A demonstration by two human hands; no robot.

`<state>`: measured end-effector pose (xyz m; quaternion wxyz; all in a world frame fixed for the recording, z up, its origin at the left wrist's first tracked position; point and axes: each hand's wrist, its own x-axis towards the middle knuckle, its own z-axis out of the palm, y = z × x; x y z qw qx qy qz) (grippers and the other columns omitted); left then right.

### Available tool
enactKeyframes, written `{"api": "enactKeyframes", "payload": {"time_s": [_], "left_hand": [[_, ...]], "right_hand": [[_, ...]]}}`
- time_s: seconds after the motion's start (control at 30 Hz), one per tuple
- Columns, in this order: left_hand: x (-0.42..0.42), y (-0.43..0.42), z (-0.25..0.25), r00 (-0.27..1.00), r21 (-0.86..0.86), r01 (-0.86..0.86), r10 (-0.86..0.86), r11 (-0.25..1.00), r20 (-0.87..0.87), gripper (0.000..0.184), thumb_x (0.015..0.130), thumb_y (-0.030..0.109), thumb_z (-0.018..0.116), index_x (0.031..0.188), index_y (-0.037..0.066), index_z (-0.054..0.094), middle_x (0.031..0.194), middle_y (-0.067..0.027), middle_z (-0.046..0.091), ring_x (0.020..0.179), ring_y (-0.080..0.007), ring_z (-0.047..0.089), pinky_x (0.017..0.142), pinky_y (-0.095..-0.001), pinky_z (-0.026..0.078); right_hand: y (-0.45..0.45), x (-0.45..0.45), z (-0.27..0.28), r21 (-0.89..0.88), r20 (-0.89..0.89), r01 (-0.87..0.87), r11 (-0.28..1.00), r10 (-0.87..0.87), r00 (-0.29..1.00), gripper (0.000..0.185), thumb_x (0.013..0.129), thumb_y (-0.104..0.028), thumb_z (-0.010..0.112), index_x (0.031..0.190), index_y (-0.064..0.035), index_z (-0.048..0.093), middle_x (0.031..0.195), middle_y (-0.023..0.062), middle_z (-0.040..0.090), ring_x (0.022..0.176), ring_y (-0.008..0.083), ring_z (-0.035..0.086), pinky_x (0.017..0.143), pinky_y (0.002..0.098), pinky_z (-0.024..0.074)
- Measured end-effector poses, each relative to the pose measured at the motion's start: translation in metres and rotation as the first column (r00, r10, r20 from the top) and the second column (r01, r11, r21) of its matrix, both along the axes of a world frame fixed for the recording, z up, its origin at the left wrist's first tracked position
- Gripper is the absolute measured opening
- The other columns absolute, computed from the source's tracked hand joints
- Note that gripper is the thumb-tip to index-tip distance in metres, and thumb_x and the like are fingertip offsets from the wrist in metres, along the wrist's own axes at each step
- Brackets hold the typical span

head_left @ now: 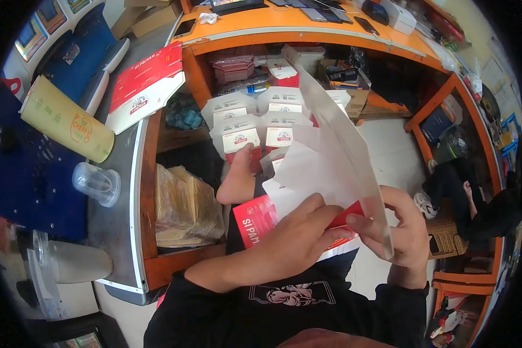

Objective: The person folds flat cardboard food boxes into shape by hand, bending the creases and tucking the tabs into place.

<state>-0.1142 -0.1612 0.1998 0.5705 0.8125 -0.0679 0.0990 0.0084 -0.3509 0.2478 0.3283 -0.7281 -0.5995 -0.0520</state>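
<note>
A red-and-white cardboard box blank (354,148) is up in front of me, its pale inner side facing left. My left hand (296,238) is closed on its lower red flap, fingers bent and thumb pressed in. My right hand (397,223) grips the right edge of the same blank, with the thumb on the inner side and fingers behind. Below my left hand, on my lap, lie flat red printed box blanks (254,221). Several folded red-and-white boxes (241,140) with raised lids stand on the floor past my bare foot (239,180).
At left, a grey table holds a flat red carton (148,87), a green paper cup (69,120), a clear plastic cup (97,184) and a translucent tumbler (75,261). Wrapped brown bundles (185,206) sit beneath. An orange desk (272,23) spans the back. Another person (461,188) sits at right.
</note>
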Motion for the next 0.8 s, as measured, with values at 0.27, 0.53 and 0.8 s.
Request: {"api": "enactKeyframes", "payload": {"time_s": [0.27, 0.53, 0.8], "left_hand": [[0.0, 0.019, 0.003, 0.986, -0.021, 0.07, -0.066, 0.997, 0.153, 0.029, 0.09, 0.013, 0.075, 0.115, 0.001, 0.068, 0.093, -0.0128, 0.057, 0.086, -0.0306, 0.061, 0.077, -0.0391, 0.049], [0.0, 0.049, 0.011, 0.995, -0.538, 0.097, -0.079, 0.837, 0.056, 0.061, 0.083, 0.015, 0.085, 0.136, -0.002, 0.059, 0.13, -0.0139, 0.067, 0.119, -0.0231, 0.064, 0.103, -0.0388, 0.05], [0.021, 0.047, 0.019, 0.955, -0.603, 0.293, -0.249, 0.742, 0.158, 0.036, 0.1, 0.02, 0.067, 0.128, 0.0, 0.054, 0.122, -0.0065, 0.062, 0.116, -0.0124, 0.058, 0.1, -0.0305, 0.045]], "right_hand": [[0.011, -0.003, 0.026, -0.134, 0.015, -0.096, 0.986, 0.098, 0.995, 0.027, 0.069, -0.006, 0.083, 0.094, -0.0077, 0.074, 0.126, 0.0191, 0.06, 0.105, 0.0336, 0.066, 0.086, 0.0376, 0.0583], [0.033, 0.029, 0.005, 0.225, 0.099, -0.166, 0.96, 0.147, 0.984, 0.086, 0.064, -0.03, 0.093, 0.14, -0.013, 0.057, 0.146, 0.0228, 0.052, 0.132, 0.0401, 0.053, 0.105, 0.0569, 0.0432], [0.051, 0.047, -0.024, 0.383, 0.112, -0.247, 0.89, 0.221, 0.969, 0.047, 0.065, -0.021, 0.089, 0.102, 0.0002, 0.07, 0.089, 0.0145, 0.074, 0.079, 0.0318, 0.073, 0.073, 0.0375, 0.0572]]}}
